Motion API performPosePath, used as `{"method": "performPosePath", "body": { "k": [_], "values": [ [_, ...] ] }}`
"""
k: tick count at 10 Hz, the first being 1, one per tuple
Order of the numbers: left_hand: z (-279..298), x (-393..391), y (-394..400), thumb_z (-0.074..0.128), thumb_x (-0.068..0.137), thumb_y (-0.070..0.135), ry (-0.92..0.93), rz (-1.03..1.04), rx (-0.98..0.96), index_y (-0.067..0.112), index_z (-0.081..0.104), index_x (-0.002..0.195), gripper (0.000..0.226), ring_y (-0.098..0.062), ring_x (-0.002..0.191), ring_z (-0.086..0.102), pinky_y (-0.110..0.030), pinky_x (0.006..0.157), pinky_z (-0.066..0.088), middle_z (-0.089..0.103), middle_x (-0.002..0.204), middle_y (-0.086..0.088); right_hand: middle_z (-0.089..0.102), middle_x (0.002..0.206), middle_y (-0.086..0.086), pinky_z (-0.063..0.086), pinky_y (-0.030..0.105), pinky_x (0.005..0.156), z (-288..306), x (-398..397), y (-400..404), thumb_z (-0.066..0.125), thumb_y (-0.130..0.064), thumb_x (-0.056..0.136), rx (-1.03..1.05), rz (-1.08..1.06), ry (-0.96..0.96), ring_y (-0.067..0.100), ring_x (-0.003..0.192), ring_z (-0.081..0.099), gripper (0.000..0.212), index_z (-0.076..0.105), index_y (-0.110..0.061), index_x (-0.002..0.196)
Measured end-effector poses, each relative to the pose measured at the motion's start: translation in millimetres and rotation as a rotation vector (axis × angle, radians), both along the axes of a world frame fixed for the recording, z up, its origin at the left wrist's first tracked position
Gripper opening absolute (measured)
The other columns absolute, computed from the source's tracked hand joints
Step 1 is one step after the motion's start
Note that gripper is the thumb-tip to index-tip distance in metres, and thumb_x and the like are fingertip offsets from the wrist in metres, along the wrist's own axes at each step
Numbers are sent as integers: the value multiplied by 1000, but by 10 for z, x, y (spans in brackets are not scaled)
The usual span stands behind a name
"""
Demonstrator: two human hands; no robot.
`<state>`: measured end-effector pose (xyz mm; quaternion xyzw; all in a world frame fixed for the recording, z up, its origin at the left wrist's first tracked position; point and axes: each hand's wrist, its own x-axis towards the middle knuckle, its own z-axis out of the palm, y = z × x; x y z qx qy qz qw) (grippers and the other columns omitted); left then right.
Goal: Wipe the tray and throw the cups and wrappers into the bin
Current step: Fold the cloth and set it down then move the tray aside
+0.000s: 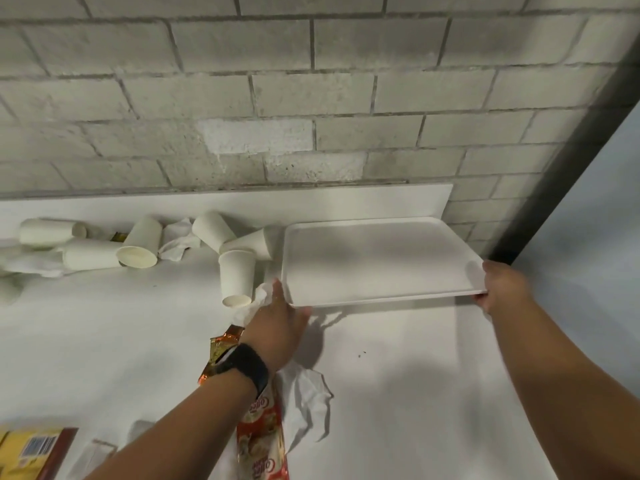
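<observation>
A red wrapper (262, 441) and crumpled tissue (306, 403) lie at the worktop's (398, 393) near edge. Beyond, the white tray (377, 259) (near side lifted) is gripped at its front corners by the left hand (277, 317) and right hand (502, 287). Paper cups (138, 242) lie tipped along the back edge.

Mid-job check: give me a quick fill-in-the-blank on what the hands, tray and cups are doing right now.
1. Both hands grip the white ____ at its near corners: left hand, right hand.
2. The tray's surface holds ____ cups.
3. The paper cups lie on the counter to the tray's ____.
4. The left wrist wears a black ____.

Missing words: tray; no; left; watch
</observation>
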<state>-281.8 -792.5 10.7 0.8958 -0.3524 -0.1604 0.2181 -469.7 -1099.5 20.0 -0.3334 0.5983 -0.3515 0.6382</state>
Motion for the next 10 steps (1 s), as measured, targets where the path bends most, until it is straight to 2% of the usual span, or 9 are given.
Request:
{"method": "performPosePath", "body": {
  "k": [1, 2, 3, 4, 5, 6, 7, 8, 10],
  "values": [
    [-69, -66, 80, 49, 93, 45, -59, -40, 18, 21, -7, 150, 83, -27, 89, 65, -42, 81, 52, 66, 109, -13, 54, 120, 13, 52, 44, 86, -50, 0, -14, 56, -22, 92, 9, -2, 36, 29, 103, 53, 34, 55, -13, 125],
    [-118, -131, 189, 36, 96, 48, -172, -213, 113, 16, -12, 150, 79, -8, 81, 62, -26, 79, 52, 67, 100, 6, 53, 120, 17, 49, 48, 95, -55, 8, 21, 50, -18, 94, -56, 18, 84, 31, 102, 54, 20, 55, -11, 112],
    [-128, -189, 285, 31, 96, 50, -263, -284, 136, 18, 17, 149, 63, -3, 84, 60, -23, 80, 52, 64, 117, 7, 57, 124, 17, 47, 42, 88, -136, -18, 63, 44, -8, 95, -139, 37, 52, 15, 73, 51, 36, 51, -5, 131],
    [-22, -279, 388, 33, 98, 48, -230, -227, 140, 27, 9, 151, 62, -6, 100, 59, -23, 88, 49, 64, 119, 7, 54, 133, 18, 51, 24, 67, -185, -4, 105, 44, -7, 95, -156, -19, 58, 10, 69, 48, 39, 49, -3, 134],
    [53, -299, 435, 34, 98, 44, -251, -207, 156, 27, 12, 151, 60, -8, 101, 58, -23, 89, 47, 65, 114, 7, 52, 133, 12, 51, 15, 79, -203, 62, 210, 59, -18, 89, -217, 197, 394, 17, 100, 58, 45, 49, -6, 131],
    [111, -252, 399, 33, 99, 42, -287, -217, 199, 32, 43, 136, 40, -8, 91, 58, -22, 81, 46, 64, 103, 9, 54, 128, 4, 44, 21, 95, -216, 28, 218, 68, -24, 84, -456, 352, 919, 18, 119, 53, 51, 48, -10, 128],
    [167, -273, 365, 30, 100, 42, -301, -278, 292, 32, 63, 107, 35, -7, 82, 56, -21, 74, 44, 62, 93, 9, 56, 129, 12, 49, 12, 72, -248, 85, 195, 56, -13, 91, -248, 87, 337, 15, 99, 59, 39, 51, -7, 129],
    [138, -285, 378, 25, 99, 45, -303, -261, 336, 26, 60, 90, 41, -9, 78, 58, -23, 74, 49, 61, 84, 6, 57, 130, 21, 49, 15, 49, -251, 87, 178, 45, -4, 92, -294, 137, 306, 24, 88, 60, 37, 56, -5, 127],
    [142, -251, 423, 26, 98, 52, -289, -222, 300, 26, 65, 95, 47, -6, 75, 56, -22, 76, 50, 54, 79, 9, 45, 136, 16, 36, 45, 103, -172, 227, 327, 47, -25, 94, -465, 370, 904, 38, 122, 42, 41, 51, -21, 135]
  ]
}}
